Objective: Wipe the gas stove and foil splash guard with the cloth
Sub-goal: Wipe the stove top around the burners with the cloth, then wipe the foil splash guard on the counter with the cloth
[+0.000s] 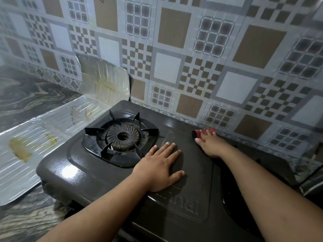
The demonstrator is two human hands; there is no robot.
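1. Your left hand lies flat on the gas stove, fingers straight, holding nothing, just right of the burner.
2. Your right hand reaches farther, to the back edge by the tiled wall, and its fingers press on the red cloth.
3. The foil splash guard lies to the left, well apart from the cloth; its long side runs along the stove's left edge, then it rises behind. Your left hand is nearer to it.
4. The foil shows yellow-brown stains; I judge it needs wiping.
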